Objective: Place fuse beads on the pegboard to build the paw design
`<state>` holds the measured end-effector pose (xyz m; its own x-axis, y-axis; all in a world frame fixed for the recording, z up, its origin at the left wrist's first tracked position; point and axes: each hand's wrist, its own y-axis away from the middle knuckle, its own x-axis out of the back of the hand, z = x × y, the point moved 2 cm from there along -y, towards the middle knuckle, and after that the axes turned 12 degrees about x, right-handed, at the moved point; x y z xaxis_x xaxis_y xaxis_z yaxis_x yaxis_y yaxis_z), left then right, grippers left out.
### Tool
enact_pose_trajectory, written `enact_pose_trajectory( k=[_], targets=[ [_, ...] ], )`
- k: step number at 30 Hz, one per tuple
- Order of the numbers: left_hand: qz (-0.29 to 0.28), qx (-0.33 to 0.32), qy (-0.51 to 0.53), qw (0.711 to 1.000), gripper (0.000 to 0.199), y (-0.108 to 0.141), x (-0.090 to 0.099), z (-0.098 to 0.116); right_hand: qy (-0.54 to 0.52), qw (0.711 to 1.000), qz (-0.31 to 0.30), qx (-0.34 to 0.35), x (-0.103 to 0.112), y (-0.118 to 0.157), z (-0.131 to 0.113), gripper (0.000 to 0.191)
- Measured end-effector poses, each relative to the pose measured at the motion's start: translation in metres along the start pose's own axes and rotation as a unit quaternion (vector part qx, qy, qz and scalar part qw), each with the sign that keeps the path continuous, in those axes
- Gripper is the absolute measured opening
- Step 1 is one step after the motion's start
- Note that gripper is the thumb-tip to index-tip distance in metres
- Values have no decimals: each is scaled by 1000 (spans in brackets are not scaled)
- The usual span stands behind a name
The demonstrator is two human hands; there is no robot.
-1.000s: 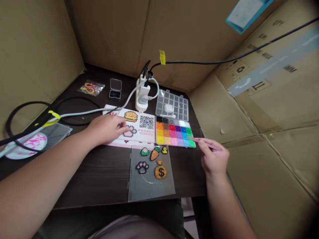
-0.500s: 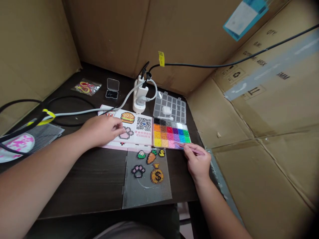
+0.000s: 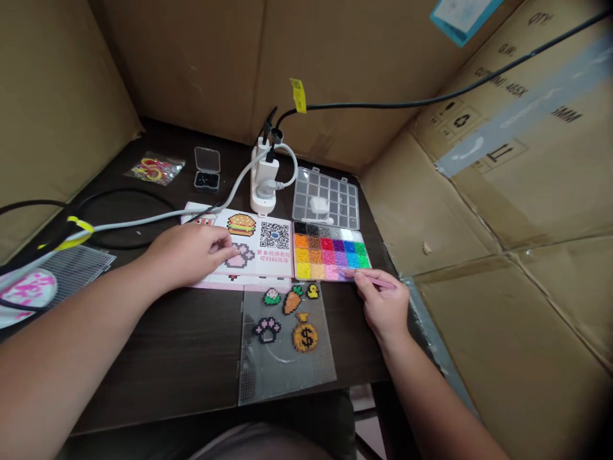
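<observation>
Two hands are in view over the dark wooden table [image 3: 196,364], which is boxed in by cardboard walls [image 3: 186,64]. Your right hand [image 3: 383,306], right of centre, pinches the pink tweezers [image 3: 373,280] between thumb and forefinger. Their tips reach the lower right part of the bead tray [image 3: 330,252], a compartment box of colour-sorted fuse beads. The tips appear to sit at the purple cells, though the beads are too small to tell whether one is held. Grip the tweezers close to the tips and keep them low over the cell, so that any bead has little distance to fall. Your left hand [image 3: 191,252], left of centre, lies loosely curled, neither spread nor pinching, on the printed pattern card [image 3: 261,246], with its fingertips just beside the pink paw design. Let it rest there to steady the card. Below the tray, the clear pegboard [image 3: 287,377] carries five bead figures, among them a carrot [image 3: 292,300] and a money bag [image 3: 305,335]. Keep your wrist clear of that board, since a knock can shift loose beads. A clear compartment box [image 3: 325,201] lies just above the tray.
</observation>
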<state>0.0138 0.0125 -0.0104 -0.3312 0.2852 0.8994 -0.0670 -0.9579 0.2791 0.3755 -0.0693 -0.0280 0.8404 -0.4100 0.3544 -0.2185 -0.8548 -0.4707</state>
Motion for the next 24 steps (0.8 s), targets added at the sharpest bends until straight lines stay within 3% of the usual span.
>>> enact_pose_trajectory(
  k=[11, 17, 20, 24],
  targets=[
    [-6, 13, 14, 1000, 31, 0, 1, 2, -79, 994, 51, -53, -1, 1, 6, 36],
    [-6, 18, 2, 1000, 36, 0, 1, 2, -125, 991, 37, -5, -3, -2, -3, 30],
    [-8, 21, -23, 999, 41, 1, 1, 3, -123, 990, -14, 63, -5, 0, -20, 22],
    [-1, 30, -51, 998, 45, 2, 2, 4, -183, 960, -162, 138, -20, 5, -58, 1]
  ],
)
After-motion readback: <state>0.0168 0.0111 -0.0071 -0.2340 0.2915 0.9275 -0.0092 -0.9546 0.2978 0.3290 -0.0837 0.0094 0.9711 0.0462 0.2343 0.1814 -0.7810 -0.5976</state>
